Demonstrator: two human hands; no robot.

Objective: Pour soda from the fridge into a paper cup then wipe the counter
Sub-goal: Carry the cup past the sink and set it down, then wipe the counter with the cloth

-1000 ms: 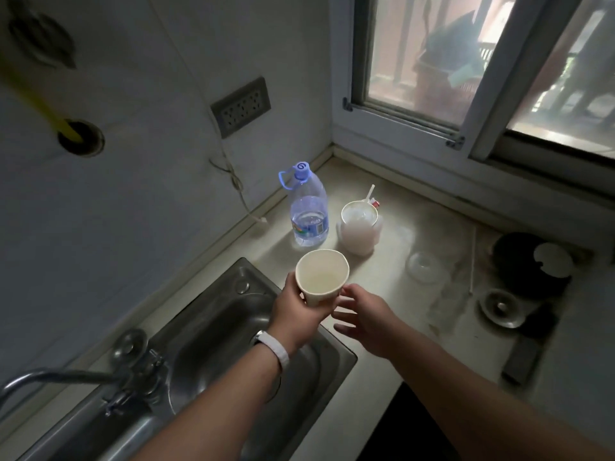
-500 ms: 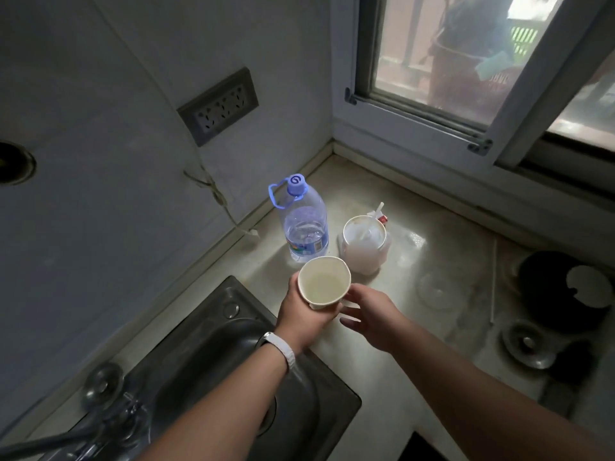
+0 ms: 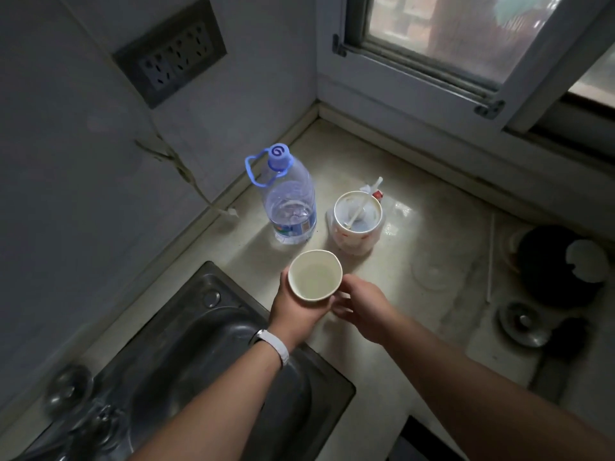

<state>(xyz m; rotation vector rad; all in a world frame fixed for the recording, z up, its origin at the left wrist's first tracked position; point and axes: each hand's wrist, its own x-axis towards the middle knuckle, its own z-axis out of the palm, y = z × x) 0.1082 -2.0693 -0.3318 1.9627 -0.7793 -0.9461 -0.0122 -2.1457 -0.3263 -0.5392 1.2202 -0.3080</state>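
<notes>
1. paper cup (image 3: 314,275) is held upright above the counter (image 3: 366,154), just beside the sink (image 3: 186,344), its open mouth seen from above.
2. the cup is gripped by the left hand (image 3: 296,311), fingers curled round its side.
3. the right hand (image 3: 362,304) is held just beside the cup, fingers loosely apart; contact cannot be told.
4. a water bottle (image 3: 289,204) and a white tub (image 3: 357,224) are stood behind the cup.
</notes>
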